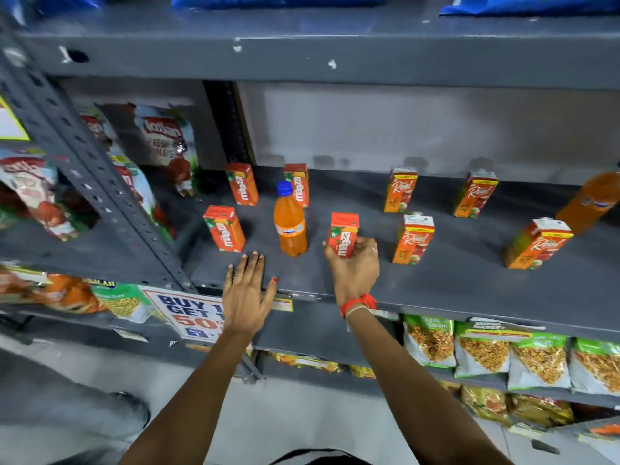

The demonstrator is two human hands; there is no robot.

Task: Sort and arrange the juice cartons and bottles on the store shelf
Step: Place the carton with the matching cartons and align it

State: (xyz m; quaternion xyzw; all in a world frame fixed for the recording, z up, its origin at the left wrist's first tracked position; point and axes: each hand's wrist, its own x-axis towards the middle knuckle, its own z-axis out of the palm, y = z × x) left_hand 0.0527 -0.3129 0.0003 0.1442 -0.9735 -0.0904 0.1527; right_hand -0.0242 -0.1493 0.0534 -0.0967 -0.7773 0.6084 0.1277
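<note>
My right hand [355, 266] grips a small red Maaza carton [343, 233] near the front of the grey shelf [436, 290]. My left hand [246, 297] lies flat and open on the shelf's front edge, holding nothing. An orange bottle with a blue cap [290, 223] stands between my hands. Three more Maaza cartons stand upright to the left: one in front [224, 228] and two behind [242, 184] [297, 185]. Several orange Real cartons [413, 239] stand to the right. A second orange bottle [590, 201] stands at the far right.
Ketchup pouches [166, 146] fill the shelf bay left of the perforated upright post [100, 182]. A sale sign [188, 317] hangs on the shelf's front lip. Snack bags [483, 350] line the shelf below. The upper shelf [302, 58] hangs close overhead.
</note>
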